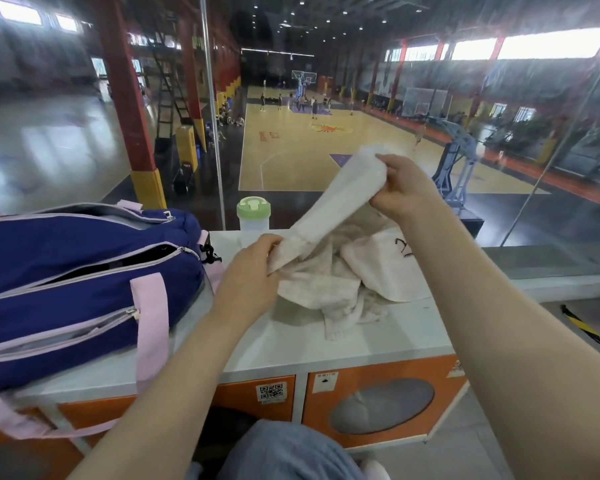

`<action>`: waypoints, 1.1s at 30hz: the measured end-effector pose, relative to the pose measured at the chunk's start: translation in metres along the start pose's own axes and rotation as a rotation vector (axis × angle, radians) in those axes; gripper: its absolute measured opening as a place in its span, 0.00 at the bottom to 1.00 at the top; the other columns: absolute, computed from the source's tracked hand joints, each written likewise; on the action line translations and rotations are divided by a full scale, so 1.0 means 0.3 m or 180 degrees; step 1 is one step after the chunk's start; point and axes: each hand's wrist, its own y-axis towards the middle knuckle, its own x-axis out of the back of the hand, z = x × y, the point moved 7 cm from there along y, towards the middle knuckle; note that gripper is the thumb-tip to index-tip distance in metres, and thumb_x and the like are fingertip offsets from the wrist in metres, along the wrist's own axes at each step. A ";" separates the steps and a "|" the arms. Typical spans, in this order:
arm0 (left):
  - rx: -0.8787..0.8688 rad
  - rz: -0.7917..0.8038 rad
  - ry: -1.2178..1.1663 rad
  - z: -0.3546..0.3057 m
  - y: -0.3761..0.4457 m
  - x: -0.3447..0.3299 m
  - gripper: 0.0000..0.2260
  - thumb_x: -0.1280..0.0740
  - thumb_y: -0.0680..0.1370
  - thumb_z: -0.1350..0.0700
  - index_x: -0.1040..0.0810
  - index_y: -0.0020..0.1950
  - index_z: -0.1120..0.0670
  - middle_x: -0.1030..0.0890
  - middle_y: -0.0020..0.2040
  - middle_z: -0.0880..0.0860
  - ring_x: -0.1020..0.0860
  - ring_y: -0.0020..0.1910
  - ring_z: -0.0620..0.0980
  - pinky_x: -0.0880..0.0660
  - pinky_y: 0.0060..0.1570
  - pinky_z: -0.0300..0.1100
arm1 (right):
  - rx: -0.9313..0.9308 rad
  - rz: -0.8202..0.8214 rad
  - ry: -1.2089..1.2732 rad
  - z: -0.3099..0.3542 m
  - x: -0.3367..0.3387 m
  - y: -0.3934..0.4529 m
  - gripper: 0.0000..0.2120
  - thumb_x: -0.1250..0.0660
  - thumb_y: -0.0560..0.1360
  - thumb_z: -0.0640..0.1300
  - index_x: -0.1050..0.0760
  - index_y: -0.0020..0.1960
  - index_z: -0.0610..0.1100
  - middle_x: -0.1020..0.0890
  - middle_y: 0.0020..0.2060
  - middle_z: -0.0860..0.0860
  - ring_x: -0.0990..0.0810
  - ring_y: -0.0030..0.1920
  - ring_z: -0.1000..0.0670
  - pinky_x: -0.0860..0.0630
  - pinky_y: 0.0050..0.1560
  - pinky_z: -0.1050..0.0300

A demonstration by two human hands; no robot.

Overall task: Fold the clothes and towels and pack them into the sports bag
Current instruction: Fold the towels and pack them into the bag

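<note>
While both hands (253, 268) (400, 188) grip, towel (329, 213) spans between.

towel (329, 209): matt, nubbly cream cloth | sports bag (66, 271): smooth navy fabric, pink webbing straps, metal zip pulls | bottle (253, 220): translucent plastic, green lid | countertop (378, 337): smooth white, slight sheen

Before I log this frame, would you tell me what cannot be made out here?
Head view only:
- Sports bag: inside dark behind the part-open zipper; left end cut by the frame edge.
- Towel held by left hand and right hand: folds unclear, bunched.
- Bottle: base hidden by the left hand and cloth.
</note>
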 end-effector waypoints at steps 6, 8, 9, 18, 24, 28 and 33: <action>0.0449 0.0178 0.0299 0.133 0.000 0.097 0.08 0.33 0.76 0.55 0.27 0.53 0.44 0.19 0.48 0.44 0.21 0.45 0.48 0.21 0.45 0.50 | 0.0341 0.0534 0.0320 0.168 -0.184 -0.071 0.16 0.42 0.77 0.31 0.28 0.64 0.35 0.22 0.61 0.40 0.26 0.66 0.45 0.29 0.66 0.50; 0.0465 0.0237 0.0396 0.145 0.002 0.114 0.08 0.31 0.75 0.53 0.27 0.50 0.45 0.19 0.45 0.44 0.21 0.43 0.47 0.21 0.44 0.49 | 0.0470 0.0576 0.0415 0.196 -0.225 -0.105 0.10 0.41 0.74 0.28 0.27 0.52 0.35 0.21 0.57 0.39 0.26 0.66 0.43 0.27 0.62 0.49; 0.0498 0.0258 0.0453 0.152 0.002 0.121 0.07 0.30 0.75 0.52 0.27 0.50 0.45 0.19 0.44 0.45 0.21 0.42 0.47 0.21 0.43 0.48 | 0.0550 0.0563 0.0518 0.215 -0.239 -0.122 0.08 0.43 0.75 0.28 0.28 0.51 0.35 0.23 0.62 0.38 0.28 0.68 0.43 0.29 0.66 0.49; 0.1250 0.0425 -0.0346 0.286 -0.097 0.093 0.03 0.37 0.79 0.56 0.26 0.52 0.51 0.20 0.49 0.49 0.22 0.47 0.50 0.29 0.42 0.40 | 0.1050 0.0362 0.0665 0.384 -0.301 -0.269 0.09 0.46 0.77 0.27 0.28 0.45 0.34 0.26 0.38 0.41 0.24 0.42 0.46 0.23 0.55 0.52; 0.1779 -0.1281 -0.2509 0.258 -0.075 0.324 0.12 0.43 0.80 0.55 0.23 0.57 0.55 0.20 0.52 0.57 0.21 0.55 0.59 0.24 0.57 0.53 | 0.0562 -0.0094 -0.0509 0.319 -0.111 -0.242 0.10 0.46 0.79 0.33 0.30 0.42 0.41 0.23 0.35 0.46 0.24 0.42 0.51 0.22 0.35 0.62; 0.1368 -0.1812 -0.2215 0.143 -0.033 0.499 0.11 0.47 0.81 0.54 0.25 0.53 0.50 0.21 0.51 0.52 0.23 0.52 0.51 0.26 0.52 0.46 | 0.0713 -0.0593 -0.2422 0.278 0.026 -0.233 0.11 0.43 0.76 0.31 0.31 0.38 0.43 0.27 0.35 0.48 0.26 0.36 0.49 0.25 0.31 0.62; -0.0136 -0.0968 -0.1171 -0.078 -0.030 0.434 0.07 0.44 0.82 0.59 0.28 0.54 0.52 0.23 0.47 0.47 0.24 0.46 0.39 0.27 0.46 0.35 | 0.2396 0.0546 -0.4686 0.004 0.000 -0.305 0.19 0.44 0.65 0.25 0.27 0.34 0.49 0.25 0.34 0.56 0.27 0.39 0.55 0.32 0.46 0.59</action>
